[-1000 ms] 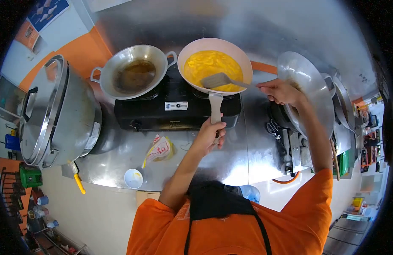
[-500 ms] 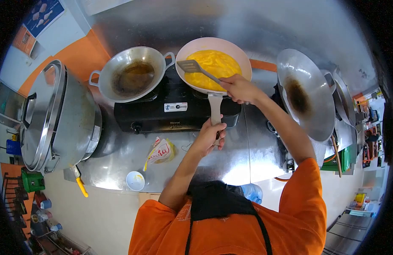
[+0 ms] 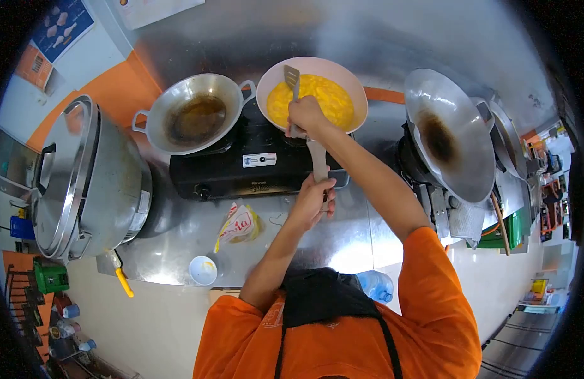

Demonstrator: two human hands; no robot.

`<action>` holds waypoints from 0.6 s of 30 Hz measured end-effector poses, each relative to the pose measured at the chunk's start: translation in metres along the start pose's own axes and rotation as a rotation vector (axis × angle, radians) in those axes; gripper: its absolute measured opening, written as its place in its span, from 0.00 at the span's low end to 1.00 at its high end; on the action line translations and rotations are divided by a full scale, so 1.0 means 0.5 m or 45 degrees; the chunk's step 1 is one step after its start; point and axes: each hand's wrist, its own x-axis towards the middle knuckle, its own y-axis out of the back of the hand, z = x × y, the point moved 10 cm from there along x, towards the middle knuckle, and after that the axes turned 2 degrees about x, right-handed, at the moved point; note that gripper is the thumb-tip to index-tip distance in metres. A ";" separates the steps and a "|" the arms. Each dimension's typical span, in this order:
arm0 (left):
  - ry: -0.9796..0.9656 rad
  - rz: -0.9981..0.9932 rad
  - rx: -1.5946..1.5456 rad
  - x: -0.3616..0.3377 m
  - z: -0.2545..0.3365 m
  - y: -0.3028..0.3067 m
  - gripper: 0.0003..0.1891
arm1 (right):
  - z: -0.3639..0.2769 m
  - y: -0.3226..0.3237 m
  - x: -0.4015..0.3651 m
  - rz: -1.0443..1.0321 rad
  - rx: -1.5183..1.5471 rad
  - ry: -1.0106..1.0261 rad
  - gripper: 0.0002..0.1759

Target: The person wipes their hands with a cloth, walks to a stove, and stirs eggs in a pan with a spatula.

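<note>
A pale pink frying pan (image 3: 361,101) with yellow scrambled egg (image 3: 323,100) sits on the right burner of a black two-burner stove (image 3: 254,165). My left hand (image 3: 314,200) grips the pan's long handle near the counter's front. My right hand (image 3: 304,117) holds a slotted metal spatula (image 3: 292,77) over the pan's near left side, its blade pointing at the far rim above the egg.
A steel wok (image 3: 194,114) with dark oil sits on the left burner. A big lidded steel pot (image 3: 83,174) stands at left. A second, burnt wok (image 3: 446,139) rests at right. A snack packet (image 3: 238,224) and a small white cup (image 3: 203,270) lie on the steel counter.
My right hand has swung left from beside the right wok to over the pan, turning the spatula from the egg's middle to the far left rim. My left hand stayed on the handle.
</note>
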 end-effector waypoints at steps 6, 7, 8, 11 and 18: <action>-0.028 0.009 -0.016 0.003 0.000 0.001 0.23 | 0.032 0.031 0.029 0.575 0.683 -0.425 0.07; -0.037 0.007 -0.018 0.003 0.001 0.001 0.23 | 0.061 0.040 0.056 0.646 0.652 -0.355 0.07; -0.045 0.004 -0.020 0.003 0.002 0.000 0.23 | 0.031 0.043 0.035 0.604 0.756 -0.431 0.07; -0.049 0.040 -0.033 0.002 0.001 0.002 0.22 | -0.046 0.086 -0.015 0.409 0.699 -0.394 0.06; -0.030 0.013 -0.055 0.005 -0.001 0.004 0.23 | 0.007 0.195 -0.109 0.338 0.930 -0.545 0.06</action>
